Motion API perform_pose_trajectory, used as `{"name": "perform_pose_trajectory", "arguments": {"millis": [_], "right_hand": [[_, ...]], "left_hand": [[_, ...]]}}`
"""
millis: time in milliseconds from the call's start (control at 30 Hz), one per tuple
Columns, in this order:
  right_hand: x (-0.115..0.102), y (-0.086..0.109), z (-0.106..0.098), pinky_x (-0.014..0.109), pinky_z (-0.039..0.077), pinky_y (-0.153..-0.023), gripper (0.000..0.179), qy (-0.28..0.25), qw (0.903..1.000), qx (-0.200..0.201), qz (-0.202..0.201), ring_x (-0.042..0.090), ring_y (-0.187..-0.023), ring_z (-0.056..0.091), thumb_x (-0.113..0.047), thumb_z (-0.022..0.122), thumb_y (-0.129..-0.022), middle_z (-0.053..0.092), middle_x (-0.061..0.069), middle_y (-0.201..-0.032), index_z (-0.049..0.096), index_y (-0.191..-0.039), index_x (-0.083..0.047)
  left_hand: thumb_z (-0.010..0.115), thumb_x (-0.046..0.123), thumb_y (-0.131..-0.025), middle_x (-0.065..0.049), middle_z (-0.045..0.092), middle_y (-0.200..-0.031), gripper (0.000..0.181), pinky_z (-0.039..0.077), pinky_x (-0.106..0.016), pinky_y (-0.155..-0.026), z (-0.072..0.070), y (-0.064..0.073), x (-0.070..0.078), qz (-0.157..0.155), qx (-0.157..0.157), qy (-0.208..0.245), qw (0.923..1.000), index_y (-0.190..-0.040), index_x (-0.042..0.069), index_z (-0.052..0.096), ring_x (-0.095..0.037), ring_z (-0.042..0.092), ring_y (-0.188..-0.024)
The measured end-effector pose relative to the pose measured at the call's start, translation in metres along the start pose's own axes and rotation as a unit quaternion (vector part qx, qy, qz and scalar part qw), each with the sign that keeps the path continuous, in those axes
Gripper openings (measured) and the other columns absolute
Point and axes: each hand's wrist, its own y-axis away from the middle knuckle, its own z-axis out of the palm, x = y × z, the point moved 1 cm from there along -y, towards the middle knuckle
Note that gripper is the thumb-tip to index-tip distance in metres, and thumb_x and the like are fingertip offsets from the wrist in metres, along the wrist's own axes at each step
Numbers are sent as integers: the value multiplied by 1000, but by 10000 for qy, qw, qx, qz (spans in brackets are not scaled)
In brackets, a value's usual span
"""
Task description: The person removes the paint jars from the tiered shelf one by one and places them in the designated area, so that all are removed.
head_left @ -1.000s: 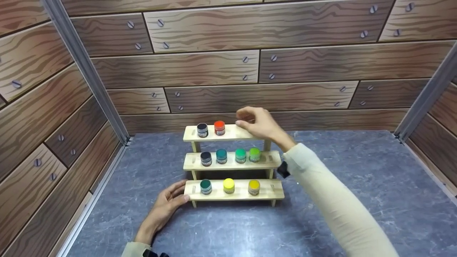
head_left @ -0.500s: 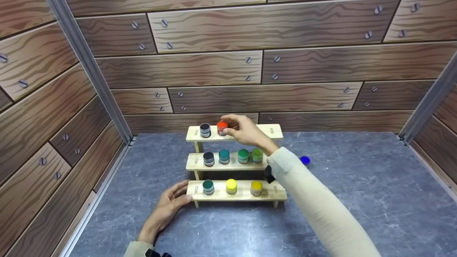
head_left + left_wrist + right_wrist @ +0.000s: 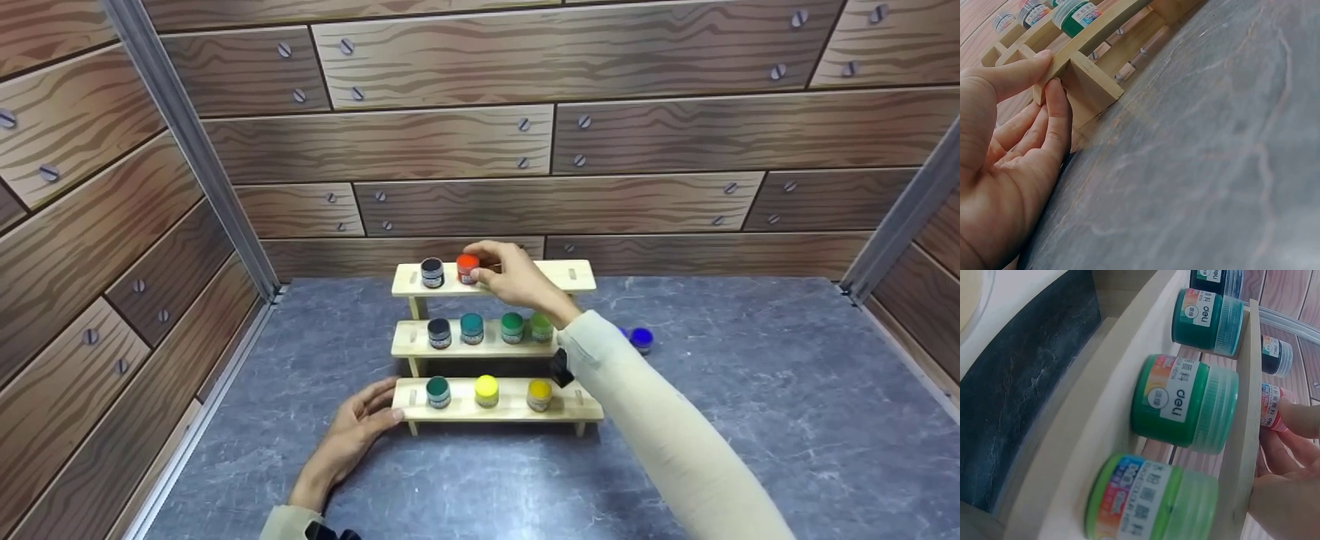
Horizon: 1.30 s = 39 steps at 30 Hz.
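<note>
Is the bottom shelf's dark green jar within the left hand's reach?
Likely yes, after letting go: the left hand pinches the bottom shelf near the dark green jar, nothing between them.

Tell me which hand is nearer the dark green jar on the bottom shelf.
Left. The left hand grips the bottom shelf at its left end, beside the dark green jar; the right hand is farther, at the top shelf, its grip on the red jar.

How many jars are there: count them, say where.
11 visible jars: top shelf, two; middle shelf, four; bottom shelf, three; table, two. The right sleeve may hide more.
</note>
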Motion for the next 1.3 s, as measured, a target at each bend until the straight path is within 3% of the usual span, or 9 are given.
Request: {"name": "perform_pose_trajectory", "arguments": {"millis": [200,567,700,1000,1300], "right_hand": [[2,6,-5,43,56,-105,38,-128,9995,190,-238,32,-123,67,-4,64,-105,69,15,-138,63,-144,-4],[3,21,-26,41,58,-100,37,-241,9985,263,-405,32,-112,72,-3,65,-104,71,18,-132,63,-141,-1],[5,28,-38,41,58,-102,38,-172,9978,397,-508,34,-114,71,-2,67,-102,71,21,-131,64,-140,1],[16,46,-69,21,57,-88,38,-56,9966,609,-557,30,-105,71,-5,71,-101,73,21,-123,65,-138,2],[31,64,-103,19,58,-88,40,-68,9954,859,-410,27,-106,71,-3,73,-98,73,24,-124,63,-136,5]], "left_hand": [[71,1,-99,-32,45,-157,78,56,-30,-107,1,1,-3,-18,-22,4,10000,-161,-14,27,-19,65,-127],[69,0,-99,-36,37,-162,79,55,-27,-107,-1,2,0,-57,-27,6,10000,-163,-12,24,-18,63,-129],[68,0,-100,-36,36,-163,79,55,-25,-106,0,3,2,-70,-49,-13,10000,-163,-12,23,-17,63,-129],[70,1,-99,-35,40,-160,78,56,-27,-104,1,2,2,-55,48,-99,9999,-163,-12,26,-17,65,-124],[71,2,-99,-36,38,-161,79,56,-28,-106,1,1,1,-31,44,-129,9999,-162,-12,26,-18,65,-126]]}}
